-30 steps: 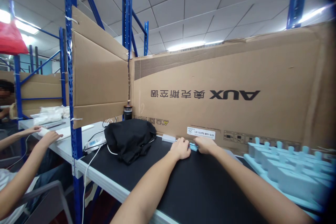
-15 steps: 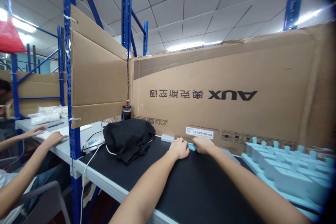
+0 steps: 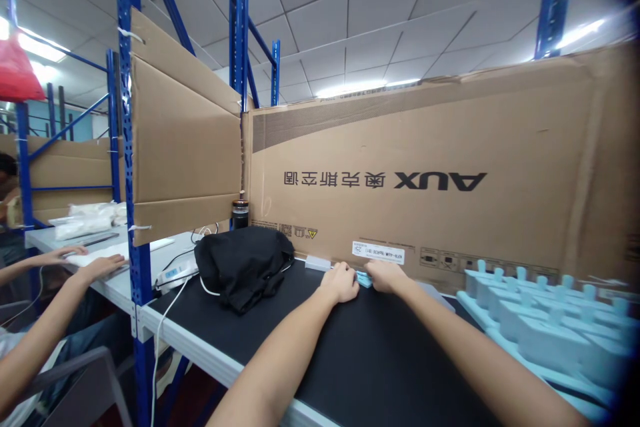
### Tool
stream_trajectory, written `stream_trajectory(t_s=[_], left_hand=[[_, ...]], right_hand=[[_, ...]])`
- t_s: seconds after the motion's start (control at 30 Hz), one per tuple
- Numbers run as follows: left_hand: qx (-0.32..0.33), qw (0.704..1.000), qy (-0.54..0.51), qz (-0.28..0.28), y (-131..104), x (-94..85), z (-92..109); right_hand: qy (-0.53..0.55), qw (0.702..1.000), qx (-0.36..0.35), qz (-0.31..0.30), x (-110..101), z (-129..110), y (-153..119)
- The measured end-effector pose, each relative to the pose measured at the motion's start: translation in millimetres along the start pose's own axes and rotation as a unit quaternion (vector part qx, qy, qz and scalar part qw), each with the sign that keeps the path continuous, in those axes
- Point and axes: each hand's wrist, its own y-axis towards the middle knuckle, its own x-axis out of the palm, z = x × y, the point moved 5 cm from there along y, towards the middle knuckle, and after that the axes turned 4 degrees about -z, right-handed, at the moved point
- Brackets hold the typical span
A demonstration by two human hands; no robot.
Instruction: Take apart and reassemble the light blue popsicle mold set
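My left hand (image 3: 341, 282) is closed at the far side of the black tabletop (image 3: 380, 347), its fingers curled over one end of a small light-blue piece (image 3: 364, 279). From the other side, my right hand (image 3: 386, 276) grips the same piece with bent fingers. Only a short stretch of it shows between the hands, so its kind cannot be made out. Just left of my left hand lies a small whitish block (image 3: 318, 263) against the cardboard. A greyish flat thing (image 3: 438, 295) is partly hidden behind my right forearm.
Pale-blue moulded trays with upright pegs (image 3: 550, 327) occupy the right side. A black cloth bundle (image 3: 245, 265) and a white power strip (image 3: 177, 273) lie at left. A cardboard wall (image 3: 320, 140) closes the back. Another person's hands (image 3: 103, 265) rest at the neighbouring table.
The whole view has shifted very slightly. Both my hands keep the same hold on the light-blue piece. At the far left, the other person's hands have moved a little.
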Motion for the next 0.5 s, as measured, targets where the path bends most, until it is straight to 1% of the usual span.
stream_trajectory(t_s=[0.2, 0.3, 0.4, 0.47, 0.5], left_hand=[[-0.004, 1.0, 0.005, -0.002, -1, -1.3, 2], [-0.007, 1.0, 0.001, 0.006, -2, -2.9, 2], [-0.007, 1.0, 0.003, 0.012, -3, -3.9, 2], [-0.004, 1.0, 0.005, 0.014, -3, -3.9, 2], [-0.001, 1.0, 0.007, 0.015, -3, -3.8, 3]], right_hand=[[-0.002, 1.0, 0.008, -0.017, -2, -1, -2], [-0.001, 1.0, 0.009, -0.023, -10, -1, -6], [0.002, 1.0, 0.005, -0.019, -29, 2, -11], [0.004, 1.0, 0.001, -0.009, -52, 6, -21], [0.007, 1.0, -0.003, 0.003, -67, 9, -31]])
